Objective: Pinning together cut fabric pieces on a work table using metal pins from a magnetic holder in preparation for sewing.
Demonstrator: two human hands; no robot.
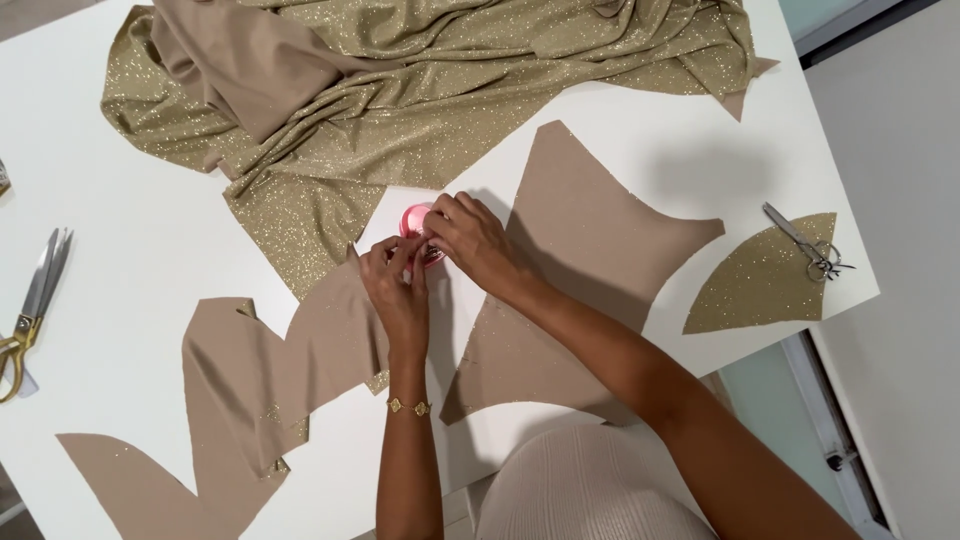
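Both my hands meet over a small round pink container (413, 219) standing on the white table (130, 260). My right hand (468, 240) covers its right side, fingertips pinched at something small that I cannot make out. My left hand (398, 280), with a gold bracelet on the wrist, has its fingers pinched right beside the container's lower edge. It rests over the edge of a tan cut fabric piece (250, 390). A second tan cut piece (580, 260) lies under my right forearm.
A heap of gold glitter fabric (430, 80) fills the table's far side. Gold-handled scissors (30, 310) lie at the left edge. Small silver snips (805, 242) rest on a curved glitter piece (765, 285) near the right edge, beyond which is grey floor.
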